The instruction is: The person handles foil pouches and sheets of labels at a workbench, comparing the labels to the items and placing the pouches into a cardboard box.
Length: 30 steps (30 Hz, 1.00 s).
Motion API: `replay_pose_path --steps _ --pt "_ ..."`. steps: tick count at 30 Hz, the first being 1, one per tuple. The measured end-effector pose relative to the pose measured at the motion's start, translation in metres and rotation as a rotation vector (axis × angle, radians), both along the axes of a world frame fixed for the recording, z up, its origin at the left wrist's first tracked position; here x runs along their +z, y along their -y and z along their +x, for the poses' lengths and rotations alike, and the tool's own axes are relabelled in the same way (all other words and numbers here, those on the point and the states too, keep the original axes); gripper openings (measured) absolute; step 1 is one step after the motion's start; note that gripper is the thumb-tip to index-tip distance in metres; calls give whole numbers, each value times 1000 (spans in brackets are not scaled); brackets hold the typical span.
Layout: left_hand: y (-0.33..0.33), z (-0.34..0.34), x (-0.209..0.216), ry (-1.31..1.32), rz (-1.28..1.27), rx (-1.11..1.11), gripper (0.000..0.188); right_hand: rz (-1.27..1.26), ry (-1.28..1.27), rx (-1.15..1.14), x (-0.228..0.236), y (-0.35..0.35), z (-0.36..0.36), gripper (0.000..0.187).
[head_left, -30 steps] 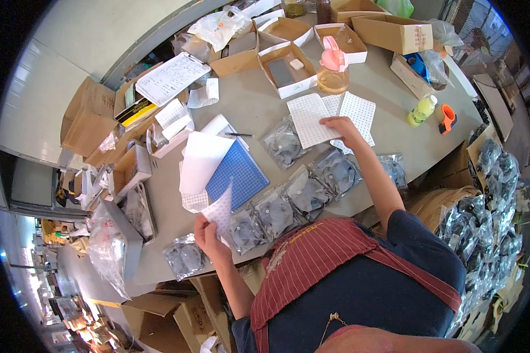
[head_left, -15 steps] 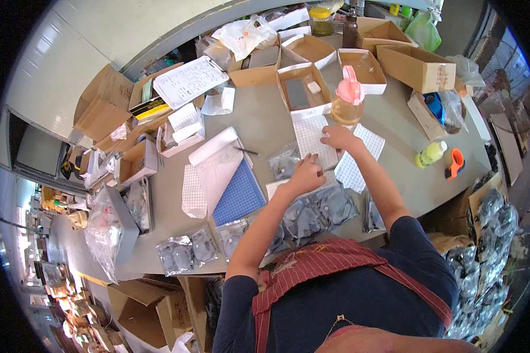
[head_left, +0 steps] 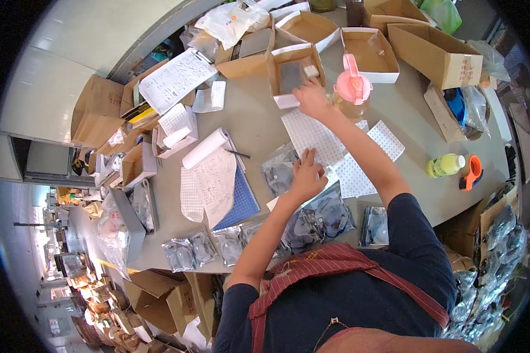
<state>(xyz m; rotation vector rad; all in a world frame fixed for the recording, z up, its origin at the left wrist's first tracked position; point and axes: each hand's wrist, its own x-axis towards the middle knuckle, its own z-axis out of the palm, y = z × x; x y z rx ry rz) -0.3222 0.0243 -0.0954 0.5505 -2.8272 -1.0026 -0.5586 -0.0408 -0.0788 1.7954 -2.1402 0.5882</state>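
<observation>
My left hand (head_left: 308, 178) lies on the lower part of a white sheet of small round labels (head_left: 312, 138), its fingers apart and pressing on the paper. My right hand (head_left: 313, 97) reaches across to the near end of a small cardboard box (head_left: 272, 73), its fingers at the box's edge with nothing visible in them. Inside that box are a dark grey flat piece (head_left: 290, 77) and a small white block (head_left: 310, 71). Clear bags with dark grey parts (head_left: 330, 215) lie below my left hand, and another bag (head_left: 278, 173) is beside it.
A pink-lidded jug (head_left: 352, 88) stands right of the box. More label sheets (head_left: 383, 144), a green-yellow bottle (head_left: 446, 165) and an orange tape dispenser (head_left: 470, 173) are at right. A blue pad (head_left: 241, 203) under papers lies left. Open cartons (head_left: 371, 56) line the back.
My right hand has left the label sheet and moved forward to the box. My left hand stays on the sheet. The view has shifted a little.
</observation>
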Motion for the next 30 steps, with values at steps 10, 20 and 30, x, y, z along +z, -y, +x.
replay_pose_path --steps 10,20,30 --pt "36 -5 -10 -263 237 106 13 -171 166 -78 14 -31 33 18" --pt "-4 106 48 -701 645 376 10 130 388 -745 -48 -230 142 59" --pt "-17 179 87 -755 745 472 28 84 458 -359 -46 -236 148 65"
